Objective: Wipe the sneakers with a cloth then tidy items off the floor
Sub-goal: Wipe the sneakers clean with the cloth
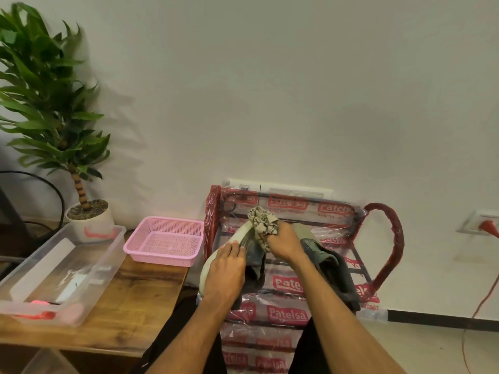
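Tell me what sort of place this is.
Probably a room in a home or small office: a plastic-wrapped shoe rack stands against a white wall, with a potted plant and a wooden table holding a pink basket.

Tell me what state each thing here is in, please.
Left hand: grips grey white-soled sneaker, sole tilted up.
Right hand: grips crumpled patterned cloth against that sole.
Second grey sneaker: lies on plastic-wrapped rack.
Pink plastic mesh basket: empty.
Clear plastic tub: open, lidless.
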A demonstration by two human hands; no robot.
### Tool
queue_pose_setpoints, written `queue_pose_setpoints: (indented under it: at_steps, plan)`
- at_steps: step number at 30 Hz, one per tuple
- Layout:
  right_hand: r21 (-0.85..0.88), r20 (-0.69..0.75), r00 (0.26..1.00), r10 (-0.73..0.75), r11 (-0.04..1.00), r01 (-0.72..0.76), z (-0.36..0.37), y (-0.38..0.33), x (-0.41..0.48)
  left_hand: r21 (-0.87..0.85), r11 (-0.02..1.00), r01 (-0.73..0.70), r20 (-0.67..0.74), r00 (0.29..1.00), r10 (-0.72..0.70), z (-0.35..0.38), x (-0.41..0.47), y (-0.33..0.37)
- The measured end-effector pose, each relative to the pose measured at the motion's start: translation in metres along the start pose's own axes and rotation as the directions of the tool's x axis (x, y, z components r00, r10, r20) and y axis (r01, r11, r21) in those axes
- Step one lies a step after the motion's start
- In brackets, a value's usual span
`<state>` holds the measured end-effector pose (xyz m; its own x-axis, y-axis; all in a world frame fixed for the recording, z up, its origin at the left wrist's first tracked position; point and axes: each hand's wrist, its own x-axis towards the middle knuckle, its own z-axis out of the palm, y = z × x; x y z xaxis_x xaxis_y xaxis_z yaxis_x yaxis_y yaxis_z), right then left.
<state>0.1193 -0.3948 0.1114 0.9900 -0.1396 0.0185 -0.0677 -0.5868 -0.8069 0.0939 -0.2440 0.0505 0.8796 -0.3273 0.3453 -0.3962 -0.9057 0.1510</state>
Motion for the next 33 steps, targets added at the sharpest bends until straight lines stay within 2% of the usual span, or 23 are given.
queue_pose_setpoints:
  at_steps: [3,6,8,11,16,19,22,24,27,33]
  plan:
    - [-0.076,-0.013,0.999,-0.04,0.996,0.039,0.018,-0.007,-0.001,0.005,1.0,-0.009,0.011,1.0,0.009,0.001,0.0,-0.001]
    - [-0.076,-0.01,1.0,-0.024,0.997,0.023,0.023,-0.01,-0.003,0.011,1.0,-0.008,0.013,1.0,0.008,0.002,0.002,-0.002]
    - [-0.03,0.049,0.999,-0.011,0.999,0.013,0.019,-0.012,-0.008,0.012,1.0,0.008,0.011,1.0,-0.008,0.002,0.003,-0.002]
    - [-0.067,0.139,0.99,0.027,0.998,-0.018,0.015,-0.008,-0.013,-0.003,1.0,0.025,0.005,1.0,-0.025,0.0,0.006,-0.003]
    - [0.141,0.266,0.963,0.052,0.986,-0.092,-0.015,0.0,-0.014,-0.015,1.0,0.014,0.021,1.0,-0.014,0.0,0.003,-0.003]
    - [0.195,0.173,0.979,0.112,0.97,-0.146,-0.03,0.011,-0.01,-0.017,1.0,0.025,0.013,1.0,-0.025,-0.001,0.004,-0.003]
    - [0.105,-0.007,0.995,0.103,0.989,-0.101,-0.021,0.015,-0.003,-0.018,0.999,0.033,0.026,0.999,-0.032,-0.002,0.004,-0.003]
    - [0.099,-0.059,0.997,0.056,0.994,-0.05,-0.008,0.007,-0.004,-0.008,1.0,0.03,0.04,0.999,-0.029,-0.003,0.004,-0.001]
    - [0.061,-0.032,0.999,0.017,0.998,-0.015,0.015,-0.003,-0.007,0.005,1.0,0.022,0.027,0.999,-0.022,-0.005,0.002,0.001]
    - [-0.003,-0.004,0.999,0.042,0.999,-0.042,0.026,-0.006,-0.017,-0.007,0.999,0.05,0.024,0.998,-0.05,-0.012,0.007,-0.002]
